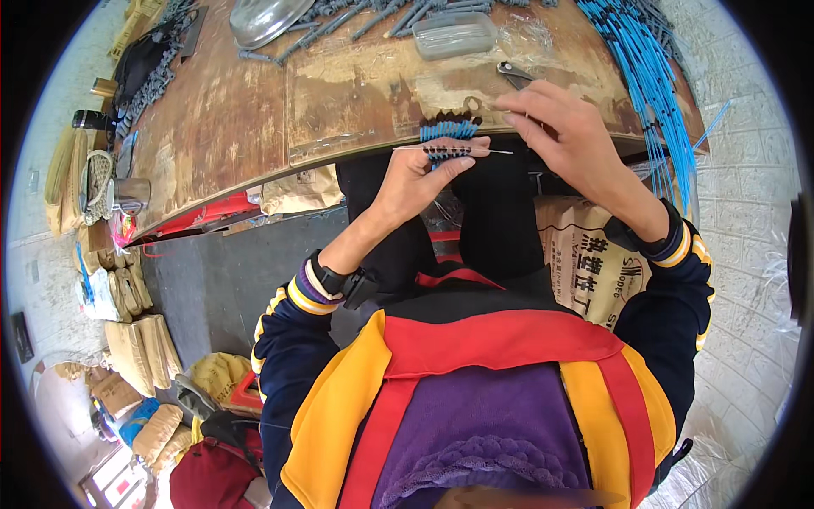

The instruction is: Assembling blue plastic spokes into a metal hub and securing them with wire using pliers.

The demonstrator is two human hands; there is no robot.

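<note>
My left hand (pixel 424 178) is closed round a small blue piece (pixel 449 131) made of rows of thin blue strands with dark brown ends. A thin pale metal rod (pixel 500 152) runs across it, passing under my fingers and past the thumb. The piece is held just at the table's near edge. To the right and slightly higher, my right hand (pixel 564 131) has its thumb and fingers brought together. Whatever lies between those fingertips is too small to make out. Dark-handled pliers (pixel 514 75) lie on the table just beyond the right hand.
The worn wooden table (pixel 220 119) carries a clear plastic box (pixel 455 36), a metal bowl (pixel 263 19) and grey knotted strands (pixel 390 17). Long blue strands (pixel 653 93) hang over its right edge. A metal cup (pixel 130 195) stands at left; a printed sack (pixel 585 263) sits below.
</note>
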